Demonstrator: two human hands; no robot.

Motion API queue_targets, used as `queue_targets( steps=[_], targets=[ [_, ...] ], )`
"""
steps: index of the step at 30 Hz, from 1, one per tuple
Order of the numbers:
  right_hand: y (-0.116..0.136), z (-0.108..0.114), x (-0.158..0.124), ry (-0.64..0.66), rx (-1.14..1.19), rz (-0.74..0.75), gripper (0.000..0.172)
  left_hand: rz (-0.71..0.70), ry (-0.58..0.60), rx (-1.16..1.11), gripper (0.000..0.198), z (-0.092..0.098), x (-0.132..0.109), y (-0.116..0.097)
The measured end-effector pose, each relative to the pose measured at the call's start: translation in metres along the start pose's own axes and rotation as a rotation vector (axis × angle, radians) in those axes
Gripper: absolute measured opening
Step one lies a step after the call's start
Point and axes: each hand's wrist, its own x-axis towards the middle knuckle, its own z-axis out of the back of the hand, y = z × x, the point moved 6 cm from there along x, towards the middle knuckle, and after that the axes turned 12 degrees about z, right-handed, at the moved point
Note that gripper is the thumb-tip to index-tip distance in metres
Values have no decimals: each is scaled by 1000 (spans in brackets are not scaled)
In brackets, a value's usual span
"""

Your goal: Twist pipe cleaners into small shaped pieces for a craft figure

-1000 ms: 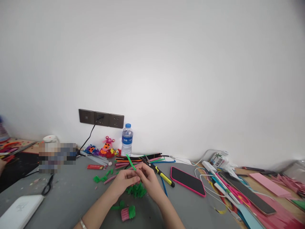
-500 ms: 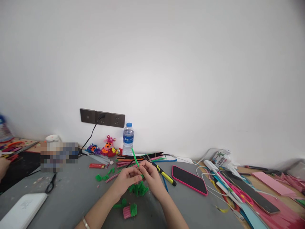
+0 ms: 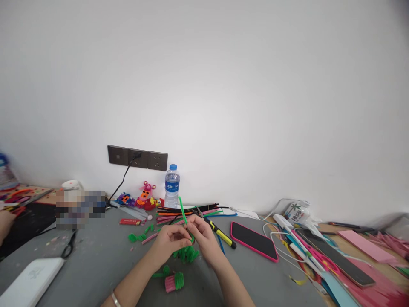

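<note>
A green pipe cleaner sticks up from between my hands, its top end slightly bent. My left hand pinches its lower part, and my right hand grips it with thumb and fingers just beside. Below my fingers a pile of short green pipe cleaner pieces lies on the grey table. Nearer to me rests a small pink and green coiled pipe cleaner piece, with a curled green piece touching or close to it. More green curls lie to the left.
Behind my hands are loose pipe cleaners, yellow-black pliers and a water bottle. A pink-edged phone lies at right, a white power bank at left. Another person's hand shows at the far left edge.
The green pipe cleaner has turned a little more upright and its tip has shifted slightly right. My fingers have moved slightly around it; the table items look unchanged.
</note>
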Motion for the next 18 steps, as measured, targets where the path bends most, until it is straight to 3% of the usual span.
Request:
queue_targets(
  steps=[5, 12, 18],
  targets=[
    [-1, 4, 0, -54, -22, 16, 32, -32, -23, 24, 21, -1, -1, -3],
    [0, 20, 2, -201, -134, 121, 30, -3, -199, 19, 28, 12, 0, -5],
    [-2, 18, 3, -169, -123, 161, 24, 58, -194, -39, 34, 14, 3, 2]
  ],
)
